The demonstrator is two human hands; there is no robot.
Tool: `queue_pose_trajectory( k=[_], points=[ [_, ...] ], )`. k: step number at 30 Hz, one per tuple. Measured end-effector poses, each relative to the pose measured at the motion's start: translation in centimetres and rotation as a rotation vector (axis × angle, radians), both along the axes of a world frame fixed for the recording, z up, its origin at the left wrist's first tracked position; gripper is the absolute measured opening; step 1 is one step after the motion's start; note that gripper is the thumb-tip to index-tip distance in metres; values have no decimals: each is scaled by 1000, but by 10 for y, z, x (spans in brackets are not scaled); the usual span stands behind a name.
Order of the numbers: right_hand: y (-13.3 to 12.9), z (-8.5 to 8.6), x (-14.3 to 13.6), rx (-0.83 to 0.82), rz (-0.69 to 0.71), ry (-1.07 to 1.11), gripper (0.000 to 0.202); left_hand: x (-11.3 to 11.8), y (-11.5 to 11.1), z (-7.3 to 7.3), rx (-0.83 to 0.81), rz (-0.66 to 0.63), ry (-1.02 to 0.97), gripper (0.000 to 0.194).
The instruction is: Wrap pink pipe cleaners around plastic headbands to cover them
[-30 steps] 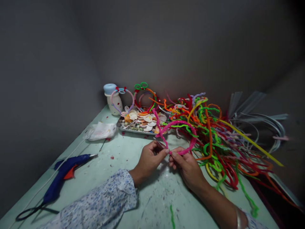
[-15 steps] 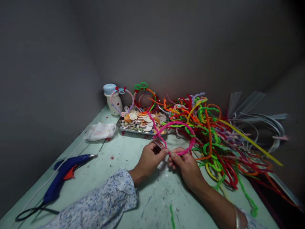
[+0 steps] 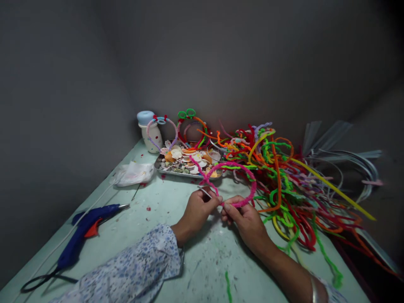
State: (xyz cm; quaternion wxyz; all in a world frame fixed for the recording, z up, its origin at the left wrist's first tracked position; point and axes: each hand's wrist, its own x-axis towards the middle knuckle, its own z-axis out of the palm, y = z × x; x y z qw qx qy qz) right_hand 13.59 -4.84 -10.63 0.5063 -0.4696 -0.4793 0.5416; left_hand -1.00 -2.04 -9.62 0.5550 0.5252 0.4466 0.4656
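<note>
A pink pipe cleaner [image 3: 253,185] is bent into a large loop, with a loose end sticking up and to the left. My left hand [image 3: 198,210] pinches it at the bottom of the loop between thumb and finger. A thin pale strip [image 3: 205,192] pokes out above that hand's fingers. Close beside it, my right hand [image 3: 241,216] also pinches the pink pipe cleaner, its thumb and forefinger pressed together. The fingertips of the two hands nearly touch. Behind the loop lies a metal tray [image 3: 179,173] of seashells [image 3: 192,159].
Tangled coloured pipe cleaners [image 3: 284,185] heap up at the right, near a coil of clear strips [image 3: 366,176]. A blue glue gun [image 3: 78,240] lies at left. Behind are a white jar [image 3: 151,139], a plastic packet [image 3: 134,173] and decorated hoops [image 3: 173,126]. Dark walls enclose the table.
The pink loop has shifted slightly left, and its loose end now leans further left. More of the pale strip shows above my left hand. Both hands keep their pinch.
</note>
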Motion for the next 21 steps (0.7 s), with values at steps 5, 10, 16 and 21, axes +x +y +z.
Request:
queue_pose_trajectory(
  k=[5, 10, 16, 21],
  points=[
    [2, 1, 2, -37, -6, 3, 37, -1, 0, 4, 11, -3, -22, 25],
    [4, 1, 2, -54, -25, 1, 36, -6, 5, 11, 99, 42, -126, 23],
    [3, 4, 1, -58, -39, -23, 36, -12, 17, 15, 170, 145, -210, 29],
    [3, 0, 1, -56, -38, -53, 36, -14, 18, 21, 188, 167, -146, 23]
  ],
)
